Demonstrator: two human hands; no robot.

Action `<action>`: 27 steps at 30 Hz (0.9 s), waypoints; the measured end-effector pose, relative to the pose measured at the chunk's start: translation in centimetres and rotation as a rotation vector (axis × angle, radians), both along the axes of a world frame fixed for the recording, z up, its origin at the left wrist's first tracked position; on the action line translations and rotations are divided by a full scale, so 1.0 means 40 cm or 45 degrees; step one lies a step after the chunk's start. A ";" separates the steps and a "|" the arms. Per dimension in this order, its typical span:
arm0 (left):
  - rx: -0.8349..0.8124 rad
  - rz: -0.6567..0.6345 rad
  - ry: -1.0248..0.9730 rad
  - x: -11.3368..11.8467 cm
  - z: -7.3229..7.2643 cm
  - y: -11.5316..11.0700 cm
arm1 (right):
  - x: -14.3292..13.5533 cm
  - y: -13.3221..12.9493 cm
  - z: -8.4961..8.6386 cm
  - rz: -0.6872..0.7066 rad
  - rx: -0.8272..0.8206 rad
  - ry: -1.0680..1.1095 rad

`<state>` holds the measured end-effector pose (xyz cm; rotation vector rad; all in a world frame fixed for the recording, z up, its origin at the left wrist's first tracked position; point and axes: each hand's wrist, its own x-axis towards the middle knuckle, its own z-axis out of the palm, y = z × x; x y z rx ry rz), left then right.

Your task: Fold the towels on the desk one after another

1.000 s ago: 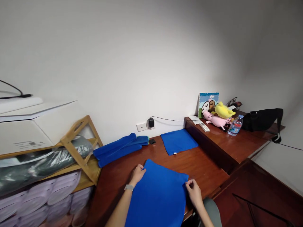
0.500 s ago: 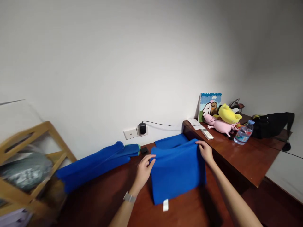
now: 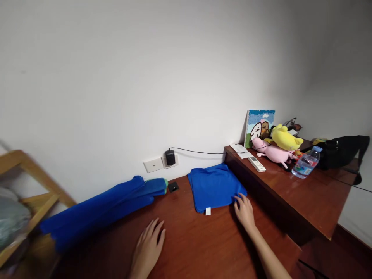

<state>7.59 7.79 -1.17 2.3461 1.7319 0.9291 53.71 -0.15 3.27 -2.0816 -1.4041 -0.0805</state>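
A folded blue cloth (image 3: 215, 188) lies flat on the brown table (image 3: 188, 236) near the wall, a small white tag at its front edge. At the cloth's front right corner is my right hand (image 3: 244, 210), fingers spread and touching or just over the edge; they grip nothing. My left hand (image 3: 148, 246) hovers low over the table to the left of the cloth, fingers apart and holding nothing. Further left, a heap of more blue cloths (image 3: 107, 205) stretches along the back of the table.
A black charger (image 3: 170, 157) sits in the wall socket, its cable running right. On the raised side desk (image 3: 314, 197) are a remote (image 3: 257, 164), plush toys (image 3: 286, 137), a water bottle (image 3: 307, 162) and a black bag (image 3: 337, 151). A wooden chair (image 3: 43, 174) stands left.
The held-up blue cloth has come down flat on the table and out of both hands. My left hand has moved left and toward me; my right hand has lowered to the cloth's corner.
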 end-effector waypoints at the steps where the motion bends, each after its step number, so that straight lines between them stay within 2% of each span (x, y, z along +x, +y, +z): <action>1: 0.019 0.055 0.065 -0.076 -0.016 -0.037 | -0.003 -0.048 -0.021 0.007 -0.010 0.024; 3: 0.045 0.168 0.164 -0.226 -0.032 -0.115 | -0.014 -0.124 -0.053 0.001 -0.005 0.073; 5: 0.049 0.254 0.221 -0.350 -0.029 -0.195 | -0.045 -0.167 -0.070 -0.002 0.022 0.124; 6: 0.046 0.283 0.237 -0.393 -0.023 -0.231 | -0.075 -0.174 -0.073 0.028 0.032 0.158; 8: 0.043 0.328 0.250 -0.439 -0.006 -0.284 | -0.167 -0.165 -0.061 0.199 0.025 0.249; 10: 0.049 0.380 0.253 -0.438 0.014 -0.308 | -0.303 -0.128 -0.024 0.475 -0.023 0.336; 13: 0.046 0.433 0.248 -0.404 0.037 -0.314 | -0.551 -0.030 0.067 0.861 -0.128 0.324; 16: 0.028 0.422 0.239 -0.386 0.047 -0.318 | -0.791 0.100 0.172 1.040 -0.159 0.150; 20: 0.034 0.422 0.249 -0.388 0.043 -0.334 | -1.044 0.269 0.281 1.084 -0.162 -0.143; 23: 0.040 0.435 0.254 -0.387 0.033 -0.345 | -1.189 0.353 0.307 1.186 -0.118 -0.300; 27: 0.048 0.440 0.266 -0.381 0.023 -0.354 | -1.309 0.401 0.275 1.269 -0.113 -0.323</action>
